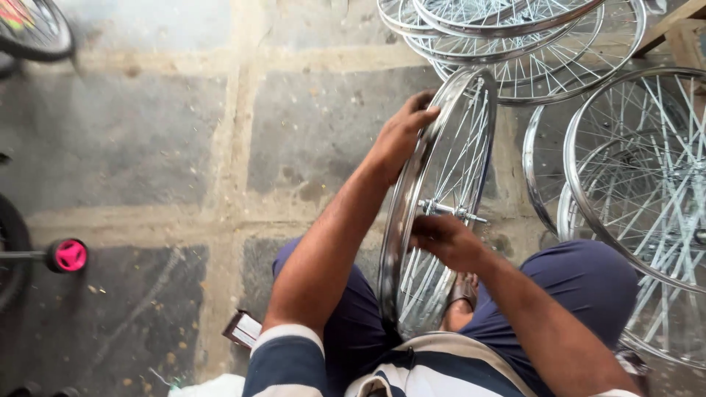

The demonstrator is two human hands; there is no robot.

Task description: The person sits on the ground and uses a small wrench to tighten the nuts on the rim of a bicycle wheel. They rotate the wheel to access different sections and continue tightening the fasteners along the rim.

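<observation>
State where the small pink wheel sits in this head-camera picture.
The small pink wheel sits at the far left edge on the stone floor, beside a black tyre, well away from the left hand gripping the upright spoked rim.

Wheel [441, 198] held upright between the knees: bright chromed metal rim, glossy and mirror-smooth, thin shiny wire spokes, bare metal axle [452, 211] with a threaded look; left hand [403, 136] grips the polished rim, right hand [445, 241] sits at the spokes by the hub. Spare wheels [632, 169] alongside have the same glossy chrome and silvery spokes; floor [169, 147] is matt grey stone slabs, rough, speckled, with pale gritty joints. Shorts [581, 276] are matt navy cloth, shirt [294, 360] is soft striped knit, small wheel [68, 255] is glossy pink plastic with a matt black rubber tyre.
</observation>
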